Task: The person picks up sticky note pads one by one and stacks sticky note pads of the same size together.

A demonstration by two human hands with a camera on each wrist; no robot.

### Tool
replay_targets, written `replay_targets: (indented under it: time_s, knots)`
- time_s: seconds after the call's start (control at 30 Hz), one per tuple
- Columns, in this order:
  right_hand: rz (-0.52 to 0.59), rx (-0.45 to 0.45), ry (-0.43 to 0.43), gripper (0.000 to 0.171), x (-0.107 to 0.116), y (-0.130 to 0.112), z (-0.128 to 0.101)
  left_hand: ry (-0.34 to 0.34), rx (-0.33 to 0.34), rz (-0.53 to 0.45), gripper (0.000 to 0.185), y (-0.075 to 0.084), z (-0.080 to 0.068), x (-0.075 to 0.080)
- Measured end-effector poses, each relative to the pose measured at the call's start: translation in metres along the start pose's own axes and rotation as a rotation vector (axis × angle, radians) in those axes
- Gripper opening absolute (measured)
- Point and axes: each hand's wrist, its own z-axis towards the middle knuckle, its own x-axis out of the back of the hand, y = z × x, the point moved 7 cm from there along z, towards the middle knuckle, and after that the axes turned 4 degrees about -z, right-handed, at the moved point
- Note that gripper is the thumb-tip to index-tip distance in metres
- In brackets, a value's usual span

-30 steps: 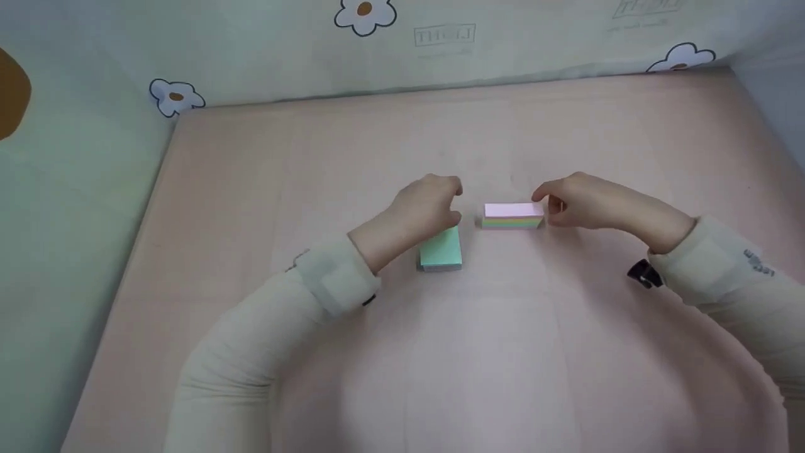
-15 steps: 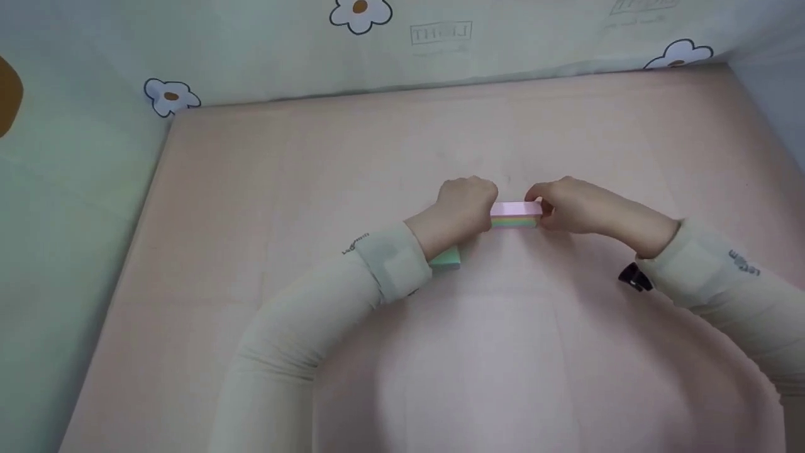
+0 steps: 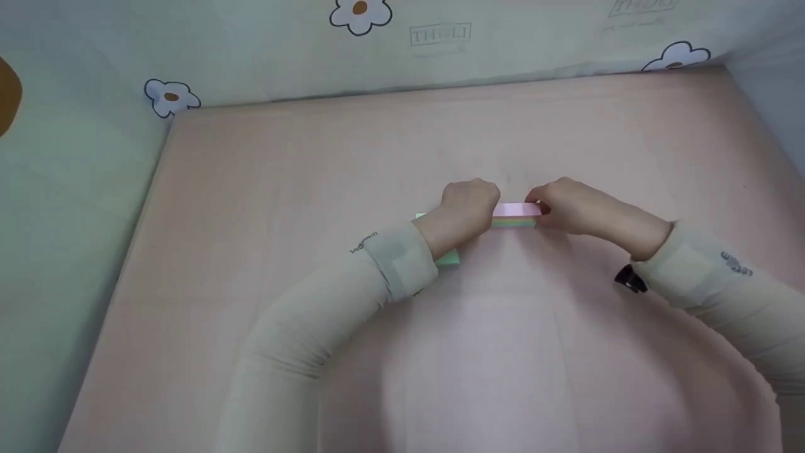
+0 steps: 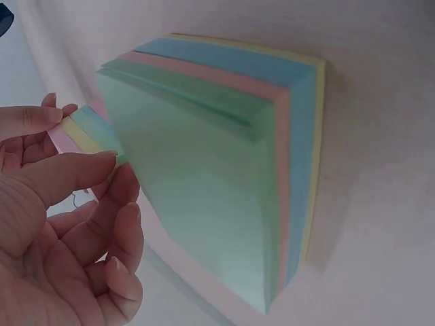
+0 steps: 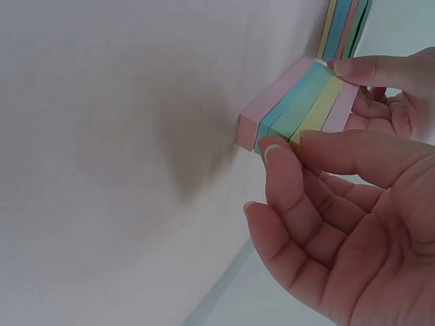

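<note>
A narrow stack of sticky notes (image 3: 516,210), pink on top with several coloured layers below, lies in the middle of the table. At its left end, my left hand (image 3: 466,211) pinches it between thumb and fingers. My right hand (image 3: 571,206) pinches the opposite end, thumb and fingertips on the layered sides (image 5: 299,102). Partly covered by the left wrist is a larger sticky note pad (image 3: 449,258), green on top. In the left wrist view this pad (image 4: 190,163) shows pink, blue and yellow layers under the green, close beside the left hand.
A pale pink cloth (image 3: 478,352) covers the table. Upright behind it stands a light wall sheet (image 3: 264,44) with flower prints. A black clip-like object (image 3: 631,279) is at the right cuff.
My left hand has moved right from above the green pad to the left end of the narrow stack. The right hand has shifted slightly left and closed on the other end.
</note>
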Motion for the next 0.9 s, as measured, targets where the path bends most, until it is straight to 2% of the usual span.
replay_targets:
  time_s: [0.23,0.5,0.73,0.9]
  knots:
    - [-0.024,0.009,0.018,0.020,-0.0013,0.0004,0.0021,0.000,-0.012,-0.020,0.019,-0.0005,0.0030,-0.0007]
    - [-0.027,0.011,-0.009,0.019,-0.0029,0.0008,0.0045,-0.045,0.023,-0.085,0.018,-0.0039,0.0047,-0.0043]
    - [0.020,0.015,-0.039,0.015,-0.0060,0.0028,0.0056,-0.087,0.027,-0.169,0.020,-0.0040,0.0057,-0.0071]
    - [0.034,0.006,-0.054,0.016,-0.0070,0.0055,0.0071,-0.100,0.024,-0.194,0.022,-0.0038,0.0065,-0.0069]
